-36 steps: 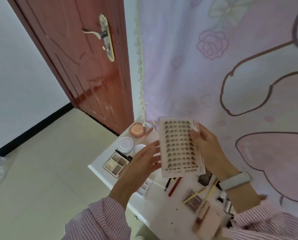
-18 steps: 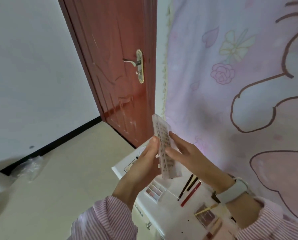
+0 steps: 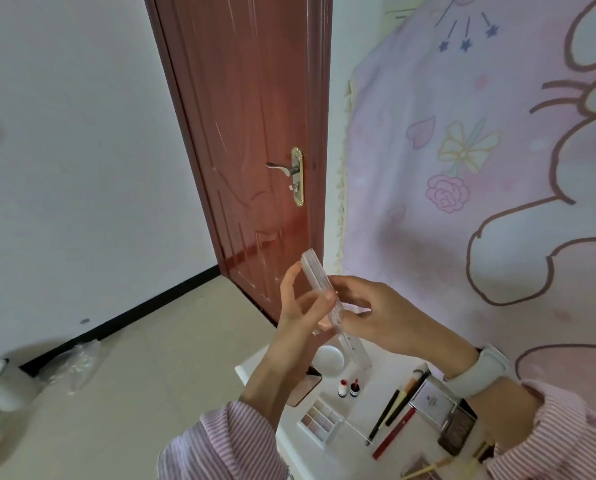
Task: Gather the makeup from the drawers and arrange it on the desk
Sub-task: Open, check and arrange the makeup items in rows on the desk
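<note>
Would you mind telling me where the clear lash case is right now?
In the head view, the clear lash case is edge-on at centre, held above the desk between the left hand and right hand, before the door.

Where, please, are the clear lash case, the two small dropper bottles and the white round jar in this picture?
Clear lash case (image 3: pixel 319 278): head view, on its thin upper edge.
Two small dropper bottles (image 3: pixel 348 389): head view, between the pair's bodies.
White round jar (image 3: pixel 329 360): head view, on its lid.
</note>
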{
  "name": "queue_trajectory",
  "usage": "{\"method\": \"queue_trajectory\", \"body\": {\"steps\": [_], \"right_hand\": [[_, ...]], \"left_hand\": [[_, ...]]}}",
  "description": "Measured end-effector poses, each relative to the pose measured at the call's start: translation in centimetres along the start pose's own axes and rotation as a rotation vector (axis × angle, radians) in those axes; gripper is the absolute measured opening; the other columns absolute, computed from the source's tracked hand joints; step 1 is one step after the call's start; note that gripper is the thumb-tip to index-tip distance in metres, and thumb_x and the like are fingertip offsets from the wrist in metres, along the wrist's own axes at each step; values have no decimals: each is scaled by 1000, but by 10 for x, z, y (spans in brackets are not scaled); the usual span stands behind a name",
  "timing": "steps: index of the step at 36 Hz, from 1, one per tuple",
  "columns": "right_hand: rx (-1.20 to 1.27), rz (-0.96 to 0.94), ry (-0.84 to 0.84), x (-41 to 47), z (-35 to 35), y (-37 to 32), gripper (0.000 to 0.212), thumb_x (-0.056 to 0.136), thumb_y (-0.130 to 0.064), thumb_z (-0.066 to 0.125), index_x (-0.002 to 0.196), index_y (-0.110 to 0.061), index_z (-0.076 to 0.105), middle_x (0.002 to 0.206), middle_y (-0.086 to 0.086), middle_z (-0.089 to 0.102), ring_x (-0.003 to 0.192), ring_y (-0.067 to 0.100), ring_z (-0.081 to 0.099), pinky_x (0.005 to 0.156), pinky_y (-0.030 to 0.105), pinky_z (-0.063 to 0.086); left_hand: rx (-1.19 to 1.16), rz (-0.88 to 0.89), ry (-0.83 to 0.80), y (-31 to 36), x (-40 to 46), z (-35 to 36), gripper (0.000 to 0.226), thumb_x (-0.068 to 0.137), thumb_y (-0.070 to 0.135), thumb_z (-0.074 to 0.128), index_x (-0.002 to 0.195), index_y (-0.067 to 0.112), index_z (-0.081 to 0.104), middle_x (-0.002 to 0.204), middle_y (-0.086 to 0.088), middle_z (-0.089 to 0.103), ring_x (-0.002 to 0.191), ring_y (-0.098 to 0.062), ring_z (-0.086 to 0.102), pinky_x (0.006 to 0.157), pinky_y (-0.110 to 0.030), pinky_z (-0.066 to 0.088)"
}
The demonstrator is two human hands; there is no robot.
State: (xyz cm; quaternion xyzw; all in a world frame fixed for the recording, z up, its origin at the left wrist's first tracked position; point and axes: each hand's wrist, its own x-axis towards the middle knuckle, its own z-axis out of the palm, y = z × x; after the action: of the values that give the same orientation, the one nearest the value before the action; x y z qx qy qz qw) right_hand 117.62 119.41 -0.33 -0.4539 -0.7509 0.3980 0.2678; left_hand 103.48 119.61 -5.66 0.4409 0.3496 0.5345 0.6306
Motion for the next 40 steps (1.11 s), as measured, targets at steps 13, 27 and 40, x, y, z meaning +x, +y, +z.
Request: {"method": "queue_trajectory", "body": {"steps": [13, 27, 40], "right_hand": [[-163, 211, -16, -4, -2, 39, 45, 88, -13, 47, 132, -22, 39, 128, -2, 55, 111, 21, 59, 93, 43, 49], [339, 607, 401, -40, -11, 151, 28, 96, 2, 27, 118, -1, 43, 79, 22, 61, 63, 25, 62, 61, 32, 53], [-126, 621, 733, -16, 36, 191, 37, 98, -15, 36, 135, -11, 32, 74, 12, 61, 61, 29, 58, 57, 39, 47]], "left_hand": [[73, -170, -6, -37, 10, -4, 70, 71, 44, 72, 130, 50, 34, 120, -2, 63, 108, -20, 62, 83, -43, 54], [-67, -772, -18, -129, 52, -29, 44, 100, 41, 29, 119, 14, 58, 98, -10, 72, 93, -24, 67, 72, -39, 53], [623, -595, -148, -186, 149, -6, 50, 99, 42, 24, 135, 8, 35, 117, -7, 58, 101, -18, 58, 82, -34, 47]]}}
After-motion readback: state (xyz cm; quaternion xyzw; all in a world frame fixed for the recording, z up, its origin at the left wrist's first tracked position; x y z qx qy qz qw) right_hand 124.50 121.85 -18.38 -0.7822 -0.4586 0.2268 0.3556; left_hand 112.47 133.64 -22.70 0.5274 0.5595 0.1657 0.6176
